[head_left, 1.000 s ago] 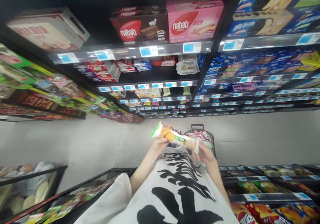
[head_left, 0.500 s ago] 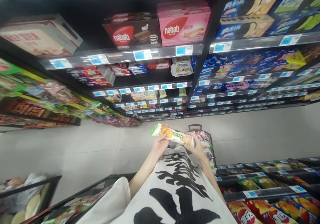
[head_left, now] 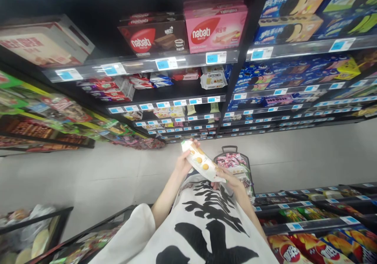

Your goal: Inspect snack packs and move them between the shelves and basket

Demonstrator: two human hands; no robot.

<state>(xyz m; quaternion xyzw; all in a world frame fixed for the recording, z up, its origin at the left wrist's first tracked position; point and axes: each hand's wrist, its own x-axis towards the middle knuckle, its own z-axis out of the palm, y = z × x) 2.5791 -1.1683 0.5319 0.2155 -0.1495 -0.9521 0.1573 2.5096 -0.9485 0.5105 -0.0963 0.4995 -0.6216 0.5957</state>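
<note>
A long white packet of biscuits (head_left: pixel 202 162), printed with round golden biscuits, is held in front of my body between both hands. My left hand (head_left: pixel 184 161) grips its upper left end, thumb on the near face and fingertips showing past the far edge. At the lower right end my right hand (head_left: pixel 229 177) is closed around the packet, with fingers partly underneath it. The packet slants down to the right. Just beyond my right hand stands a black-framed shopping basket (head_left: pixel 249 167) on the floor, holding pink and white packaged goods.
Tall black shelves ahead carry wafer boxes (head_left: pixel 216 32), blue biscuit boxes (head_left: pixel 277 30) and a white-and-brown box (head_left: pixel 44 40). Bagged snacks hang on the left rack (head_left: pixel 73 110). Behind on the right, a low shelf holds chip bags (head_left: pixel 309 248). Grey floor (head_left: pixel 118 177) lies between.
Both hands have turned the biscuit packet over, so another face with small printed biscuits shows. It now tilts more steeply down to the right.
</note>
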